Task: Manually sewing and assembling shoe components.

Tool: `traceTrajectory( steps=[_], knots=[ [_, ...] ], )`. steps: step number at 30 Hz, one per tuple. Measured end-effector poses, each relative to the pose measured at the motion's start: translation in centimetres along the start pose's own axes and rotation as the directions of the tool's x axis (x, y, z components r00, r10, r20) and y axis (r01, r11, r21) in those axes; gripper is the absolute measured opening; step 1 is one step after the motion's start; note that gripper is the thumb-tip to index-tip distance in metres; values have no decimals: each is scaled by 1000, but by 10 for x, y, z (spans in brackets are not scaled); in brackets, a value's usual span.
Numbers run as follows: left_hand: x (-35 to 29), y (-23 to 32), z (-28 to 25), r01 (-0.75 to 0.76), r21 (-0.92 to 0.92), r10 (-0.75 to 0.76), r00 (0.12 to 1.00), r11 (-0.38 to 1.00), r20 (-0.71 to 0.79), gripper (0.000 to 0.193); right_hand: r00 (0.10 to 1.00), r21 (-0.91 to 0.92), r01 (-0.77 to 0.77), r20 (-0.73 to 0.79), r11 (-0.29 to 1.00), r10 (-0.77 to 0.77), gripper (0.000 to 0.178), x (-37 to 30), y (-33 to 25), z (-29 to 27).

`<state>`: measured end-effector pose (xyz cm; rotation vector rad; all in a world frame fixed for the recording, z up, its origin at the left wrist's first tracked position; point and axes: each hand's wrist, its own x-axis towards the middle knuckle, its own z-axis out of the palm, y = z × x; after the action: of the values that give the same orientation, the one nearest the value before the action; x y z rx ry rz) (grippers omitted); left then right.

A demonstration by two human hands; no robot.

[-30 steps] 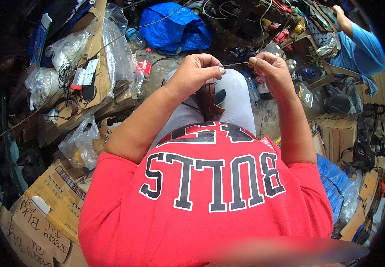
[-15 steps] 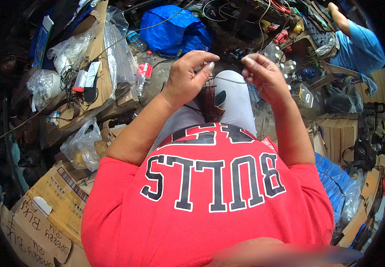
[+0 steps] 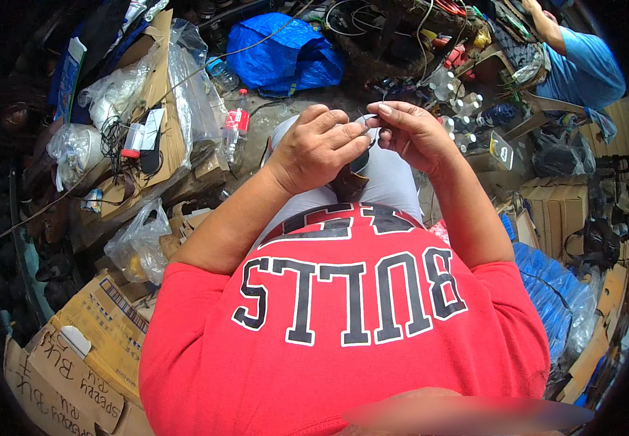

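Note:
Over my lap, my left hand (image 3: 318,145) and my right hand (image 3: 410,134) almost meet at the fingertips. Between them runs a thin dark cord (image 3: 366,117) in a small bend. My right thumb and forefinger pinch it. The left fingers are curled closed around their part of the cord, mostly hidden behind the back of the hand. Below, what looks like a brown leather shoe (image 3: 348,186) with a dark inside rests between my knees, partly covered by my left hand.
A crumpled blue tarp (image 3: 285,54) lies ahead. A red-labelled plastic bottle (image 3: 236,122) stands left, near cardboard and clear plastic bags (image 3: 140,243). Rightward are several clear bottles (image 3: 465,105), cardboard boxes (image 3: 558,211) and a blue plastic sheet (image 3: 543,291). A person in a blue shirt (image 3: 587,69) is at far right.
My hands have come together from a wider spacing, and the stretch of cord between them is shorter. The left hand has turned, its back now facing up.

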<state>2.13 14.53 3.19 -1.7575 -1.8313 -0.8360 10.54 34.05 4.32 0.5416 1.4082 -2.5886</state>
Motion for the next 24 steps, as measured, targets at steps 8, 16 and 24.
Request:
traceTrajectory(
  steps=[8, 16, 24],
  knots=[
    [-1, -2, -6, -84, 130, 79, 996, 988, 39, 24, 998, -96, -50, -37, 994, 46, 25, 0, 5, -4],
    [-2, -1, -2, -87, 98, 77, 992, 991, 100, 23, 994, -31, 85, -59, 996, -87, 25, 5, 3, -2],
    [2, -10, -6, 346, -642, -456, 890, 684, -6, 13, 854, -271, 487, -53, 830, -518, 47, -1, -20, 9]
  ],
)
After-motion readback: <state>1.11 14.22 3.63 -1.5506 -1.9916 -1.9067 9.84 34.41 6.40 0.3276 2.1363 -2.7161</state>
